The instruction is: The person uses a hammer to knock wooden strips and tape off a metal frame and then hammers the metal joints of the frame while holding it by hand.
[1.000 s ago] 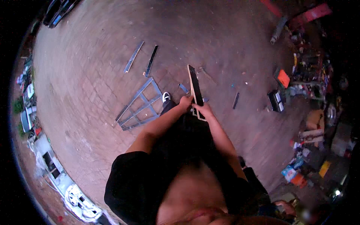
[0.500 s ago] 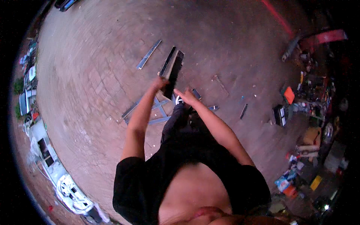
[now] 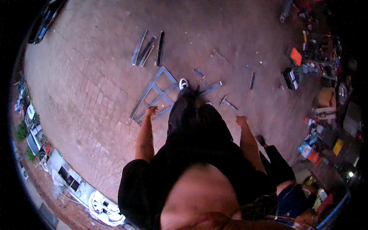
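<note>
**Left hand [image 3: 151, 112] empty above the frame [image 3: 164, 94]**

From my remote feed, I see that hand's fingers loosely parted. The right hand [image 3: 241, 120] hangs near the hammer [image 3: 230, 104], too small for me to tell wide from narrow. The frame lies on the paving [image 3: 96, 76], strips [image 3: 160, 48] just beyond it.

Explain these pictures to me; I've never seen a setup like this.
There is no robot here, only a person working bare-handed. Every picture comes from the left of two fisheye cameras worn on the head, looking down, so straight edges bend. The left hand appears over the lower part of a blue-grey frame; the right hand is nearest a hammer-like tool. I see nothing held in either. On the paved ground also lie long narrow strips. Another person shows partly at lower right.
</note>
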`<control>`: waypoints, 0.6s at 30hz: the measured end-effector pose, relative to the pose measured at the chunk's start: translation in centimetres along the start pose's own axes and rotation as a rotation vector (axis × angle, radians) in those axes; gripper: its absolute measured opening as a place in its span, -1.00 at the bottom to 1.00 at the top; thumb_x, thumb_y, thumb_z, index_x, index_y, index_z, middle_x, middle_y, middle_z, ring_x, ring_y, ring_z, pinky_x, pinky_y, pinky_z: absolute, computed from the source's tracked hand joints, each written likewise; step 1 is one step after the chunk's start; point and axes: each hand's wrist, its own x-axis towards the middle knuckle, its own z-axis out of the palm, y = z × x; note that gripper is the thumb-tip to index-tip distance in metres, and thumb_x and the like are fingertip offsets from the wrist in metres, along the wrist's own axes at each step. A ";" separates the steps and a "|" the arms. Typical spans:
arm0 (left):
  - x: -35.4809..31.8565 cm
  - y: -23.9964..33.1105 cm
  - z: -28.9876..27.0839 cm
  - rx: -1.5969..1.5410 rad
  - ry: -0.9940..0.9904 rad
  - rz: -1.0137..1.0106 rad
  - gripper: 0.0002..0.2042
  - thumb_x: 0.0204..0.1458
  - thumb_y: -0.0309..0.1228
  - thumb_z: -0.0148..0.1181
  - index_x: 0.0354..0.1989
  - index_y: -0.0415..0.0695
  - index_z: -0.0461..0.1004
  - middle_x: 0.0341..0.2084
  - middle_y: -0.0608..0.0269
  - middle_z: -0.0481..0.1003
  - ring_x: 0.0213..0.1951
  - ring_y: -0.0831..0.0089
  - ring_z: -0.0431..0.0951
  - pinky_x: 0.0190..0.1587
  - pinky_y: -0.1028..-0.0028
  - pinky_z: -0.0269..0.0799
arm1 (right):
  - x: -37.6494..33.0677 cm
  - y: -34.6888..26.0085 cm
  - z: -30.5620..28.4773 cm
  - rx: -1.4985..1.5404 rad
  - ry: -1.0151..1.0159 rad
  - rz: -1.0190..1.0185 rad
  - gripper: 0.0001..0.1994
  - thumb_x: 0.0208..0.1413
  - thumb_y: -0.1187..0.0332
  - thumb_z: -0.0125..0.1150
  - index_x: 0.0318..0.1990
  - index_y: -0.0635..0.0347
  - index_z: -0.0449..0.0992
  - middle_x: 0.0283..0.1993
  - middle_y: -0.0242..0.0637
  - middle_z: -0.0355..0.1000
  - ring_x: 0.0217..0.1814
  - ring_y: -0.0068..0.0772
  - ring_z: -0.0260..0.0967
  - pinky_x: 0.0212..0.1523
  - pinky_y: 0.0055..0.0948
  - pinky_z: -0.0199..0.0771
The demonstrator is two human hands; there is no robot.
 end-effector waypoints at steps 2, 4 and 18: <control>-3.6 -3.6 2.7 0.057 0.030 -0.404 -0.79 0.00 -0.26 0.09 -0.24 -0.09 0.42 -0.43 0.28 0.50 -0.53 0.45 0.46 -0.59 0.48 0.30 | -3.2 2.0 1.9 1.030 -0.134 0.548 -0.75 -0.05 0.19 0.18 -0.41 0.23 0.49 -0.50 -0.27 0.45 -0.56 -0.40 0.38 -0.58 -0.41 0.33; -7.0 -7.3 5.1 0.103 0.060 -0.343 -0.79 0.04 -0.23 0.03 -0.23 -0.06 0.42 -0.41 0.26 0.50 -0.51 0.43 0.45 -0.55 0.47 0.31 | -5.0 2.0 1.2 1.336 -0.013 0.774 -0.74 -0.06 0.20 0.21 -0.43 0.26 0.48 -0.52 -0.31 0.43 -0.61 -0.45 0.35 -0.65 -0.50 0.28; -12.6 -6.6 14.6 0.173 0.125 0.124 -0.73 0.06 -0.30 0.02 -0.17 -0.22 0.47 -0.32 0.22 0.53 -0.29 0.44 0.50 -0.26 0.50 0.39 | 1.5 -3.4 -2.1 1.328 0.074 0.381 -0.84 0.04 0.40 0.14 -0.28 0.31 0.42 -0.41 -0.25 0.44 -0.48 -0.49 0.42 -0.47 -0.53 0.47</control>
